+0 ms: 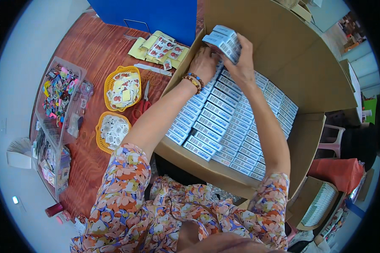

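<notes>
Raised over the far edge of a large cardboard box (236, 185), my right hand (242, 63) is closed around a short stack of small light-blue and white boxes (224, 41). My left hand (204, 66) reaches into the far left corner of the carton, just below that stack. Its fingers point down and are mostly hidden, so their grip does not show. A beaded bracelet circles the left wrist. Rows of the same small boxes (215, 111) fill the carton, standing on edge side by side. At the near left, a few (202, 146) sit higher than their neighbours.
Left of the carton, a wooden table (86, 168) holds two yellow baskets (107, 90) of stickers and labels, red-handled scissors (144, 103), sticker sheets (161, 47) and a clear bin (61, 92) of colourful trinkets. The carton's raised flap (283, 55) stands at the far right.
</notes>
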Demonstrator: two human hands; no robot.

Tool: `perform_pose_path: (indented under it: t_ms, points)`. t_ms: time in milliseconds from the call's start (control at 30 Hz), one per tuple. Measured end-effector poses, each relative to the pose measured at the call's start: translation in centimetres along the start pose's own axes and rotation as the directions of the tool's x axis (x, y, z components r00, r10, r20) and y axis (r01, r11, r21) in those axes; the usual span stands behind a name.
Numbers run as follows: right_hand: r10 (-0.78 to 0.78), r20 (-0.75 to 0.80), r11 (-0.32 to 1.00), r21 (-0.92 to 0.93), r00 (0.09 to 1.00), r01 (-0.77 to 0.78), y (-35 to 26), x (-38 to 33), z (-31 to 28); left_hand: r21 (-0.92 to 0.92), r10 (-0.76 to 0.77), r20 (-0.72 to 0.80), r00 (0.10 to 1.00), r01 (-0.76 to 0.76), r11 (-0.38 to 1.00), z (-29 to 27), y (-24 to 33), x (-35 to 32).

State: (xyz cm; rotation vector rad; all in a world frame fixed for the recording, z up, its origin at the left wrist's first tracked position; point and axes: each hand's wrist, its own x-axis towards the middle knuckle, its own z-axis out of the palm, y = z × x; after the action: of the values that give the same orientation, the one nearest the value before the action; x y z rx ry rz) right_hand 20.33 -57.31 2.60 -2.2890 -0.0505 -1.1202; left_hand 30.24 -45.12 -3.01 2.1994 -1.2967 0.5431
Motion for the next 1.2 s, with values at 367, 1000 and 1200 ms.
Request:
perform_pose_path:
  t_ms: [367,1000,1200]
  points:
    - [0.181,0.015,0.983,-0.049,0.983,-0.18,-2.0,-0.8,-3.4,-0.027,0.01,0.002,1.0,-0.01,1.0,-1.2,0.2,-0.6]
    - [0.394,0.291,0.634,-0.773,0.872,-0.028,-0.9,-9.0,-12.2,0.011,0.04,0.075,0.996,-0.041,0.999,-1.4,0.6,-0.1]
    - [0.582,0.16,0.751,-0.482,0.797,-0.452,-1.9,-5.8,-12.0,0.054,0.095,-0.125,0.988,-0.089,0.995,-1.0,0.2,-0.8]
